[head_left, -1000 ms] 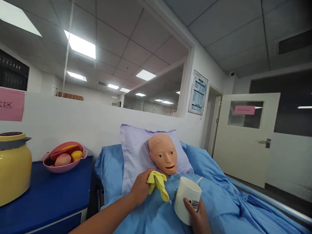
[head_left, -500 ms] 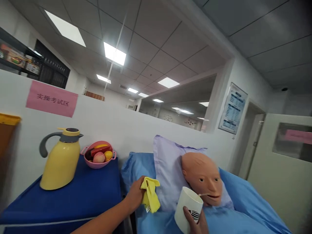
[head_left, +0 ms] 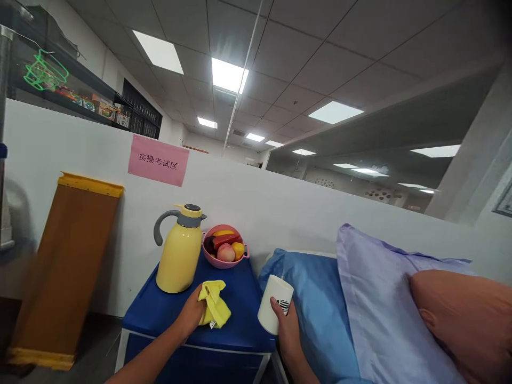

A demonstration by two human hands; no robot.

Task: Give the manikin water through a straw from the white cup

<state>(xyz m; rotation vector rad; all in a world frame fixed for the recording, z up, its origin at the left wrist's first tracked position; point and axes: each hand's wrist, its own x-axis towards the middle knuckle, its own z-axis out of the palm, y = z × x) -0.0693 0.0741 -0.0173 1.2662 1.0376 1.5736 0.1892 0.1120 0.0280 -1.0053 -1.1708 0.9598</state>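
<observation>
My left hand [head_left: 193,309] grips a yellow cloth [head_left: 215,305], which hangs over the front of the blue-topped bedside cabinet [head_left: 236,336]. Wrapped round a white mug [head_left: 276,304] with a striped print, my right hand [head_left: 288,325] is at the gap between cabinet and bed. A thin straw tip [head_left: 282,277] shows above the mug's rim. On the right a manikin head [head_left: 460,309] lies on a lilac pillow [head_left: 372,298], its face mostly out of view. Both hands are closed.
A yellow thermos jug [head_left: 180,258] and a pink bowl [head_left: 212,260] of fruit stand at the back of the cabinet. Blue bedding [head_left: 312,298] lies to the right. A brown board [head_left: 68,266] leans against the white partition [head_left: 280,208], which carries a pink sign [head_left: 158,160].
My view has swung left, so the cabinet is now central and the manikin is at the right edge. The mug has moved away from the manikin's mouth toward the cabinet; the cloth has also moved left.
</observation>
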